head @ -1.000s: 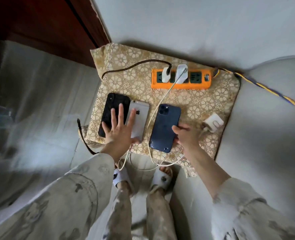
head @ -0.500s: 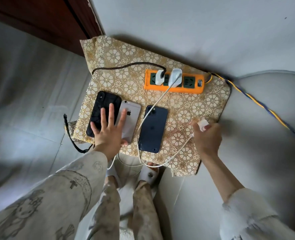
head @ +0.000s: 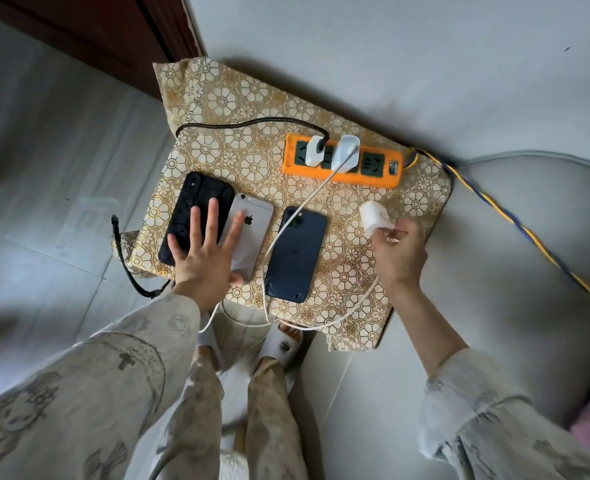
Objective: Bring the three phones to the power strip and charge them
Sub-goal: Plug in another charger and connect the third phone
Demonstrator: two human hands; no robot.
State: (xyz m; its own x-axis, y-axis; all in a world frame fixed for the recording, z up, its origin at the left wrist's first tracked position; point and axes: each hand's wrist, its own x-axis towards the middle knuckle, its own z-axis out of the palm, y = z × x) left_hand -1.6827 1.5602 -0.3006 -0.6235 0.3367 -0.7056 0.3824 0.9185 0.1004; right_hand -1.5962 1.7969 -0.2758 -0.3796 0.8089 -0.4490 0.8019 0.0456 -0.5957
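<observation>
Three phones lie face down on a small table with a gold floral cloth [head: 238, 109]: a black phone [head: 189, 199] at left, a silver phone [head: 257, 216] beside it, a dark blue phone [head: 297, 258] to the right. My left hand [head: 203, 258] rests flat across the black and silver phones, fingers spread. My right hand [head: 395, 252] pinches a white charger plug [head: 373, 214] lifted just above the cloth, its white cable trailing down off the front edge. The orange power strip [head: 342, 161] at the back carries two white chargers, one with a black cable, one with a white cable.
A black cable end [head: 120, 247] hangs off the table's left side. The strip's blue-and-yellow cord [head: 515, 223] runs right over a grey cushion. A dark wooden door frame [head: 113, 32] stands at the back left. My slippered feet [head: 279, 344] are under the front edge.
My right hand left the blue phone's edge, went to the white charger plug on the right and picked it up. The left hand stayed on the two phones.
</observation>
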